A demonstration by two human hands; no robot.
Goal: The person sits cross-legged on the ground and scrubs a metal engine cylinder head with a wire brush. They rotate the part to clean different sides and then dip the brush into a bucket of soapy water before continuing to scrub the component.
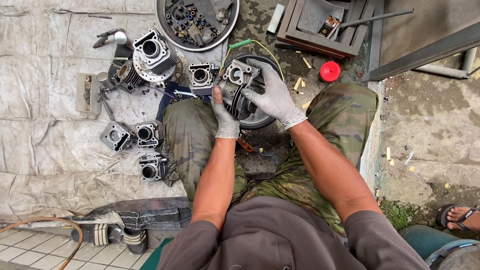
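Note:
I squat in camouflage trousers over a dark round pan (260,120) on the ground. Both hands wear grey gloves. My left hand (225,114) grips the left side of a grey finned engine cylinder (239,80) held above the pan. My right hand (272,95) is wrapped over its right side and top. The cylinder's square flange with a round bore faces up and left. A green-handled tool (240,44) with a yellow wire lies just behind the pan.
Several more cylinders (152,52) and engine parts lie on the grey cloth (45,150) to the left. A round metal tray of small parts (197,20) is at the top, a wooden crate (325,22) and red cap (329,71) right. Another person's sandalled foot (459,216) is at lower right.

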